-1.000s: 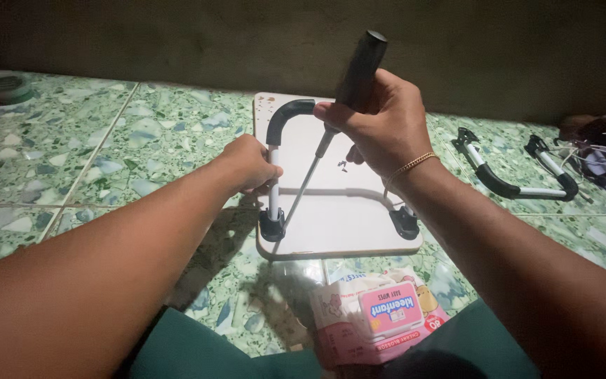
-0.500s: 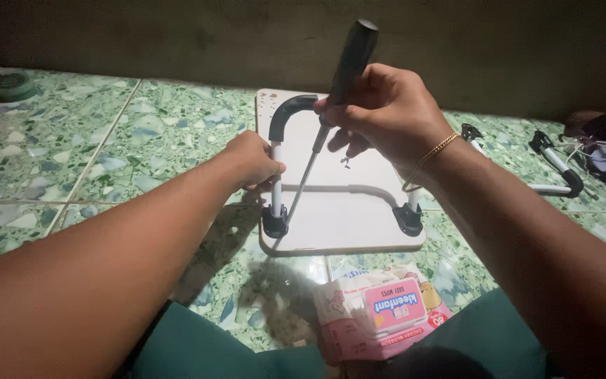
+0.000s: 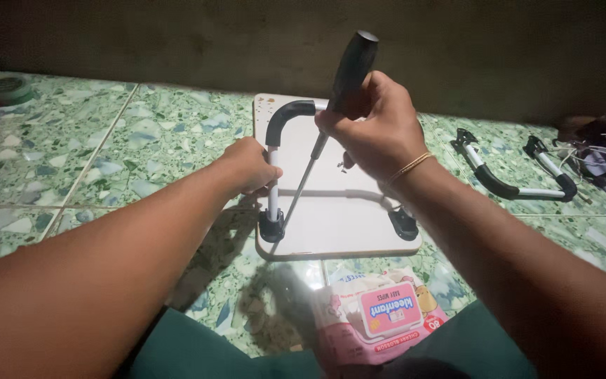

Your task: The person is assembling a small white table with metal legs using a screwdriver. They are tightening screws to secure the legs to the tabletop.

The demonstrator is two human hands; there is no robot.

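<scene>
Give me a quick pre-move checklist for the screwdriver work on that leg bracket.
1. Right hand grips screwdriver handle: ok.
2. Left hand steadies the U-shaped leg: ok.
3. Tip seated in the screw at the black bracket: cannot tell.
4. White board flat on the tiled floor: ok.
5. Far bracket fastened: cannot tell.
6. Wipes pack off the board: ok.

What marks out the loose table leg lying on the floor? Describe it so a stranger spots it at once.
Start at the white board on the green speckled floor, then look right. The loose leg lies there, a U-shaped bar, white with dark corners. Unlike the mounted leg held by the left hand, it lies flat and unattached.
</scene>
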